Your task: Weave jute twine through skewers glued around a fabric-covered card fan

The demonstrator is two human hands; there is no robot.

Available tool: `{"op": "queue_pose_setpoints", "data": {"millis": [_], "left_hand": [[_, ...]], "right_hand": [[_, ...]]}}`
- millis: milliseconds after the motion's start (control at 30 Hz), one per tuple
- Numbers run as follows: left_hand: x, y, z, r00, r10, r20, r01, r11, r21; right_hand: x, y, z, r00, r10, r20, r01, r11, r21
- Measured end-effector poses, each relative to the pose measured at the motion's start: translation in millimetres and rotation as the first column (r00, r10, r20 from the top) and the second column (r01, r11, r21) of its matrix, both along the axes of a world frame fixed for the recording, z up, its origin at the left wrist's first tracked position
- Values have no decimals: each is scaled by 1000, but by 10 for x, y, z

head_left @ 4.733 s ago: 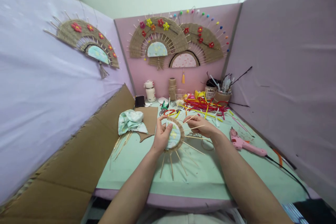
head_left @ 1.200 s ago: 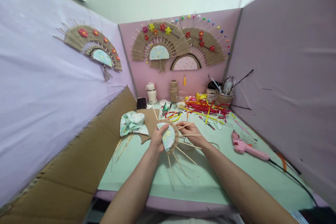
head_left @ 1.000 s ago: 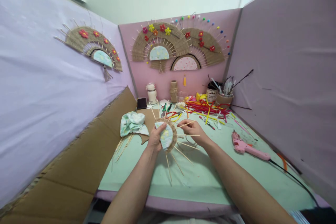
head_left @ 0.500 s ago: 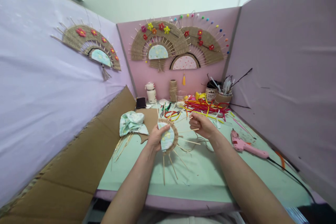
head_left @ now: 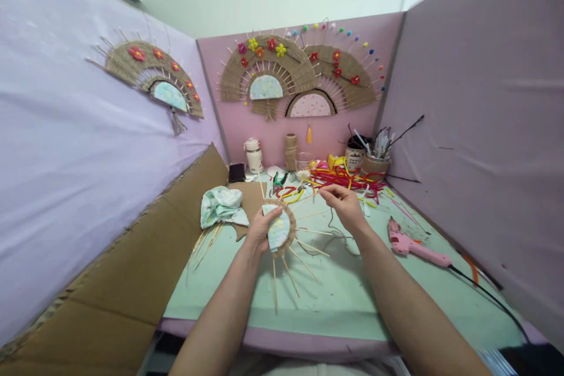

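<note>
My left hand (head_left: 258, 229) grips a small half-round fan piece (head_left: 280, 228): pale printed fabric edged with woven jute, with several thin wooden sticks (head_left: 299, 261) spreading out from it. It is held just above the green table top (head_left: 343, 294). My right hand (head_left: 346, 204) is raised to the right of the fan, fingers pinched on a strand of jute twine (head_left: 331, 229) that trails down from the hand to the table.
A pink glue gun (head_left: 412, 245) with a black cord lies at right. Crumpled fabric (head_left: 220, 205) and spare sticks (head_left: 205, 241) lie at left on cardboard (head_left: 145, 258). Coloured pipe cleaners (head_left: 341, 179), tool cups (head_left: 374, 161), a twine spool (head_left: 289, 151) stand behind. Finished fans (head_left: 268, 70) hang on the walls.
My right hand has left the fan's sticks and risen up and back, pulling the twine taut. The left hand has kept hold of the fan, turning it slightly.
</note>
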State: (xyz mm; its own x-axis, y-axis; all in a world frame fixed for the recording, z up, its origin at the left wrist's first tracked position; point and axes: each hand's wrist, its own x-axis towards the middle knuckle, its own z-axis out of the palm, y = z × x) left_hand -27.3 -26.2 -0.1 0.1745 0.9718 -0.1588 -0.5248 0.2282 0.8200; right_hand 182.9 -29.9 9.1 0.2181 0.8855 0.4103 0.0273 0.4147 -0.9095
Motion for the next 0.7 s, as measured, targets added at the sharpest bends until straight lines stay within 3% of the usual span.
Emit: {"op": "queue_pose_setpoints", "data": {"millis": [133, 267, 333, 400, 500, 567, 700], "left_hand": [[-6, 20, 10, 998, 49, 49, -47, 998, -29], [-19, 42, 27, 991, 86, 105, -79, 995, -64], [-19, 53, 30, 983, 114, 141, -106, 993, -60], [-16, 64, 24, 975, 142, 168, -135, 989, -54], [-10, 73, 2, 970, 156, 186, -147, 987, -60], [-6, 68, -8, 970, 133, 205, -124, 991, -54], [0, 35, 9, 962, 36, 270, -37, 999, -2]], "right_hand": [[14, 38, -35, 1000, -10, 8, 10, 1000, -7], [-27, 74, -110, 993, 111, 50, -100, 978, -185], [-94, 32, -131, 939, 301, 163, -235, 914, -331], [-182, -43, -136, 824, 521, 222, -399, 812, -426], [-296, -146, -127, 692, 695, 196, -579, 697, -423], [-329, -176, -118, 666, 726, 169, -622, 666, -411], [-314, -166, -107, 673, 723, 156, -629, 671, -393]]}}
